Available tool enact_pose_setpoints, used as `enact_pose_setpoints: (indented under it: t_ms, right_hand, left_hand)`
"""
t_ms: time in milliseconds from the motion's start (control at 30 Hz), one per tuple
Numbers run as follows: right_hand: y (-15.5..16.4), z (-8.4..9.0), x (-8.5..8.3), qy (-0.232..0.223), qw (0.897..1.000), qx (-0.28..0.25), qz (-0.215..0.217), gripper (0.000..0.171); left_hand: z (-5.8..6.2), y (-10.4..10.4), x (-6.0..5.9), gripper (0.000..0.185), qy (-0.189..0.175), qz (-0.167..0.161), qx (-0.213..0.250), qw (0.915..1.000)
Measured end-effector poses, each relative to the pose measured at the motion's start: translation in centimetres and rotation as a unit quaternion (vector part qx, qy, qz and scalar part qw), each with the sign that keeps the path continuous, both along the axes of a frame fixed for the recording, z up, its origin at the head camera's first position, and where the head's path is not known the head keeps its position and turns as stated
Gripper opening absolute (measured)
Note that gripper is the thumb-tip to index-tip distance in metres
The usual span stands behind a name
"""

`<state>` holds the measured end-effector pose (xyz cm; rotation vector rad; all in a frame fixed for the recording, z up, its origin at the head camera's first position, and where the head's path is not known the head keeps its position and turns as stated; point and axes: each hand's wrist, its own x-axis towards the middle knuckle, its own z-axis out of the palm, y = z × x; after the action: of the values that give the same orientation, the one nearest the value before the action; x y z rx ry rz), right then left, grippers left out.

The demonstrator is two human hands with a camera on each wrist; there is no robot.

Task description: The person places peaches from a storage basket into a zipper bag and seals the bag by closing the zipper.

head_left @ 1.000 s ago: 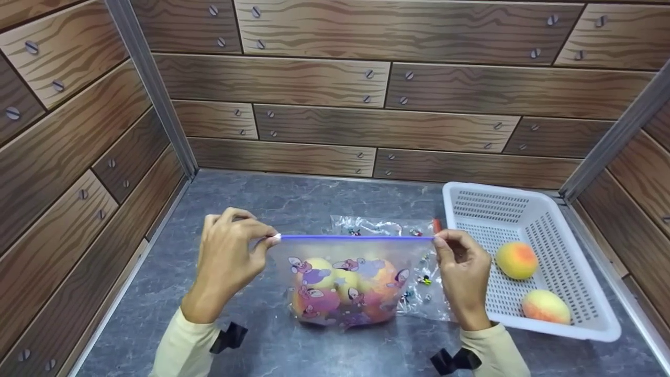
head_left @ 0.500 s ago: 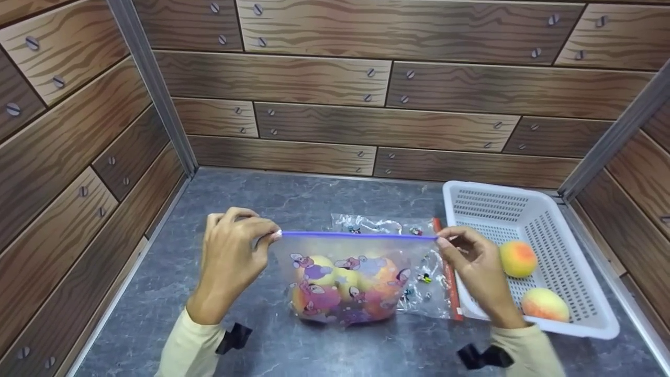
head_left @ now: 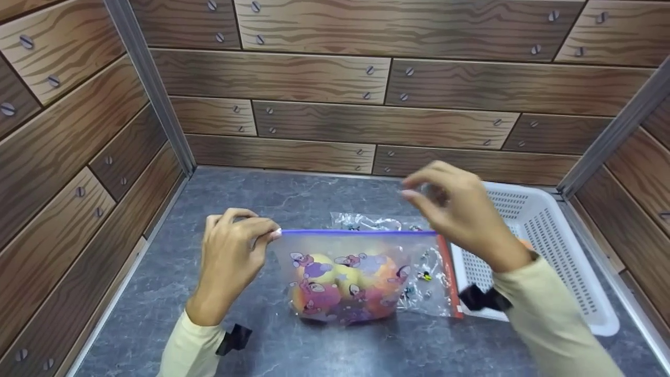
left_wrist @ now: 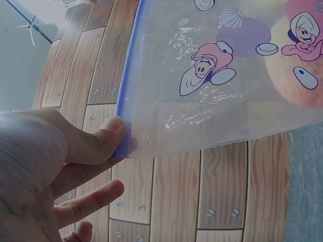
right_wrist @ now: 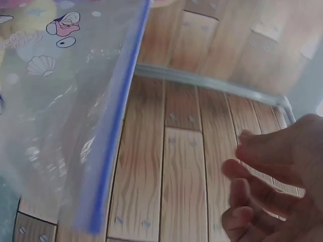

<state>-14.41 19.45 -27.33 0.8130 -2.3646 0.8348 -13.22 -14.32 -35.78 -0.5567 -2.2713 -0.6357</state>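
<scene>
A clear zip bag (head_left: 356, 277) printed with cartoon figures stands on the grey tabletop, with several peaches (head_left: 340, 290) inside. A blue zip strip (head_left: 356, 232) runs along its top. My left hand (head_left: 269, 235) pinches the left end of that strip between thumb and forefinger, and the left wrist view shows the thumb (left_wrist: 113, 133) pressed on the bag (left_wrist: 227, 75). My right hand (head_left: 413, 187) hovers above the bag's right end, fingers loosely curled, holding nothing. In the right wrist view the right hand (right_wrist: 262, 181) is apart from the bag (right_wrist: 60, 101).
A second clear bag with a red zip strip (head_left: 448, 272) lies flat behind the first. A white perforated basket (head_left: 555, 230) stands at the right, partly hidden by my right arm. Wood-pattern walls enclose the table at the left, back and right.
My right hand has let go of the right end of the blue strip and risen up and to the left. The left hand keeps its pinch, and the bag stays upright.
</scene>
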Motion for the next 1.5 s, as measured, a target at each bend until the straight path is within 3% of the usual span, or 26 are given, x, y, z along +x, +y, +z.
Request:
enact_pose_setpoints:
  t_ms: [133, 333, 467, 767, 1067, 1333, 1500]
  right_hand:
    - [-2.6, 0.8, -1.1, -0.051, 0.993, 0.102, 0.026, 0.014]
    - [-5.3, 0.9, -2.2, -0.134, 0.957, 0.247, 0.073, 0.023]
    - [-6.1, 0.3, -2.5, -0.147, 0.942, 0.287, 0.089, 0.02]
    - [-5.9, -0.8, -2.9, -0.141, 0.943, 0.277, 0.116, 0.003]
    - [-6.1, -1.7, -2.9, -0.116, 0.949, 0.268, 0.122, 0.004]
    - [-6.7, -1.2, -2.9, -0.108, 0.949, 0.268, 0.123, 0.01]
    - [-6.9, -0.3, -3.0, -0.146, 0.948, 0.261, 0.108, 0.01]
  left_hand:
    - [-0.1, -0.2, 0.1, 0.007, -0.002, 0.004, 0.003, 1.0]
    - [-0.2, -0.2, -0.1, 0.002, -0.001, 0.001, 0.004, 1.0]
    - [-0.2, -0.2, -0.1, 0.002, 0.0, 0.001, 0.008, 1.0]
    - [-0.1, -0.2, -0.2, 0.003, -0.008, 0.001, 0.013, 0.9999]
    - [-0.2, -0.2, -0.3, 0.004, -0.008, 0.002, 0.016, 0.9998]
    - [-0.2, -0.6, 0.1, 0.017, -0.021, 0.002, 0.032, 0.9993]
    - [-0.5, -1.6, 1.1, 0.032, -0.027, 0.009, 0.064, 0.9975]
